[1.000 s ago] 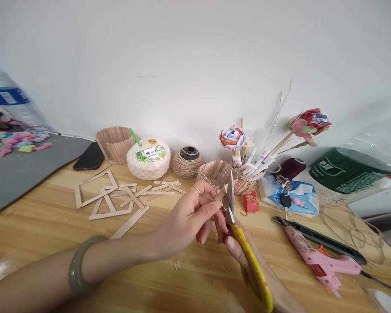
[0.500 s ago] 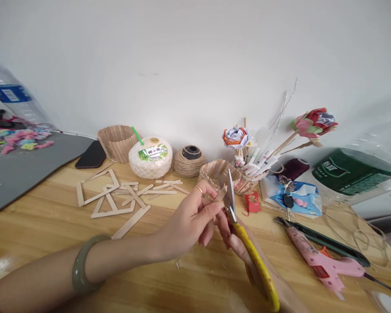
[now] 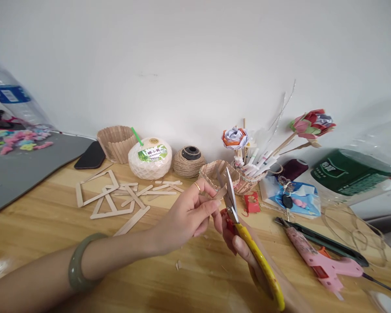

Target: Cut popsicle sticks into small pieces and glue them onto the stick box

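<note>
Stick (image 3: 219, 194) apparently between scissor blades (image 3: 230, 193).

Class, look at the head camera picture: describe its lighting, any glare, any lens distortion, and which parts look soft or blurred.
Head view: soft, even light, with only faint shadows on the wooden table; a pale glare patch at its near left edge; wide-lens bending curves the table edge and stretches the plastic bottle at left; the left hand and scissors read fairly sharp, while the right hand sits low and partly cut off.
</note>
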`<state>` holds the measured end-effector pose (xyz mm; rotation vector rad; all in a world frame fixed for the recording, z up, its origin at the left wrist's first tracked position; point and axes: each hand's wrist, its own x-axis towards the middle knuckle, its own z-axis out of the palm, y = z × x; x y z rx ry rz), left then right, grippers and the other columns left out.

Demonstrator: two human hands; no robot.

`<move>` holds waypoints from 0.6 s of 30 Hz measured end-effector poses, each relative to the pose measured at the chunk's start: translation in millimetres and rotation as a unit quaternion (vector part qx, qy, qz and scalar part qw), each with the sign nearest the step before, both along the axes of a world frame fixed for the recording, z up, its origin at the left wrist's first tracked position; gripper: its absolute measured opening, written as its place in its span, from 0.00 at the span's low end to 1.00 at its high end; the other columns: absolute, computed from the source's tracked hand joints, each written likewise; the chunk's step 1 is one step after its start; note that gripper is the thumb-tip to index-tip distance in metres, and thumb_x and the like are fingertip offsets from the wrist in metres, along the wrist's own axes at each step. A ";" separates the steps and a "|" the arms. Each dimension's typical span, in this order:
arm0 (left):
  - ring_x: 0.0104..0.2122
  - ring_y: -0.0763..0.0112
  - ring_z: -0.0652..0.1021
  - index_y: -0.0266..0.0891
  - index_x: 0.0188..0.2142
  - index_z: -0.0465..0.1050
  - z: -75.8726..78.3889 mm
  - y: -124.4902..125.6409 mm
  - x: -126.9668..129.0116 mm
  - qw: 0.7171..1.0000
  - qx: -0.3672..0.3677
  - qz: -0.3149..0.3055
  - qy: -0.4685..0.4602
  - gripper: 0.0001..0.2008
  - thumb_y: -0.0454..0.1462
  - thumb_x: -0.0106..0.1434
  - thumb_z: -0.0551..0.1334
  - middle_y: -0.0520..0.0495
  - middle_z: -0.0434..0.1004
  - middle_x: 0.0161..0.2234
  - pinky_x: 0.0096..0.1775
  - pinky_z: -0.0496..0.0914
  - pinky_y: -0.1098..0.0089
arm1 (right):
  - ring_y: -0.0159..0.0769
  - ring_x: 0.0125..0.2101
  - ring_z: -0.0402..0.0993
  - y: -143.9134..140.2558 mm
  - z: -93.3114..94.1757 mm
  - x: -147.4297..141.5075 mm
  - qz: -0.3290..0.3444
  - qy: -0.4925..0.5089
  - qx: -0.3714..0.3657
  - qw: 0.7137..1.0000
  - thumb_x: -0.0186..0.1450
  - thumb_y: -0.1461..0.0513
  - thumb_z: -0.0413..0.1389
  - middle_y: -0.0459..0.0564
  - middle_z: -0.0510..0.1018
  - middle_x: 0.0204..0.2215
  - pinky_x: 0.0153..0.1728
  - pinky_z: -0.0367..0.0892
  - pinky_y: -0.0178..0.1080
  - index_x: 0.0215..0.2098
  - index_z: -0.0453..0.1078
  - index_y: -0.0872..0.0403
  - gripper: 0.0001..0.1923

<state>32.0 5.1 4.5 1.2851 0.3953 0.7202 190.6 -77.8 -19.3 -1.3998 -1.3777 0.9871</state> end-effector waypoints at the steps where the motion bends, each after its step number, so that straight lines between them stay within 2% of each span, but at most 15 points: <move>1: 0.11 0.85 0.59 0.41 0.33 0.56 0.8 0.1 -0.2 1.000 0.000 0.000 0.000 0.10 0.42 0.65 0.56 0.55 0.73 0.21 0.15 0.49 0.79 | 0.44 0.31 0.70 -0.8 -0.9 1.0 0.008 0.000 -0.007 1.000 0.56 0.43 0.56 0.51 0.72 0.30 0.32 0.70 0.42 0.37 0.71 0.51 0.22; 4: 0.11 0.85 0.59 0.41 0.33 0.56 0.8 -0.4 -0.4 1.000 -0.003 0.003 0.000 0.09 0.41 0.65 0.56 0.55 0.73 0.21 0.15 0.49 0.79 | 0.50 0.40 0.71 -2.4 -4.2 3.2 0.027 -0.001 -0.031 0.999 0.57 0.43 0.55 0.54 0.74 0.38 0.40 0.69 0.46 0.46 0.68 0.50 0.26; 7: 0.11 0.85 0.58 0.41 0.33 0.56 -0.6 -1.5 -0.4 1.000 -0.007 0.006 0.005 0.08 0.41 0.65 0.55 0.56 0.73 0.21 0.15 0.50 0.79 | 0.52 0.45 0.69 -3.0 -6.8 4.5 0.037 -0.007 -0.052 0.998 0.59 0.43 0.53 0.56 0.73 0.43 0.46 0.66 0.49 0.50 0.66 0.51 0.29; 15: 0.10 0.85 0.58 0.41 0.33 0.56 5.0 -2.6 -2.1 1.000 -0.011 0.003 0.021 0.09 0.41 0.63 0.56 0.56 0.72 0.19 0.14 0.49 0.80 | 0.51 0.50 0.64 -3.4 -9.8 9.0 0.068 -0.026 -0.070 0.995 0.59 0.41 0.51 0.55 0.70 0.47 0.53 0.59 0.52 0.52 0.62 0.51 0.31; 18: 0.10 0.85 0.58 0.40 0.33 0.56 7.1 -2.5 -2.0 1.000 -0.015 -0.001 0.022 0.09 0.41 0.63 0.56 0.55 0.72 0.19 0.14 0.49 0.80 | 0.48 0.48 0.64 -4.2 -12.4 10.5 0.080 -0.028 -0.063 0.994 0.61 0.41 0.49 0.53 0.69 0.46 0.52 0.59 0.51 0.50 0.62 0.49 0.28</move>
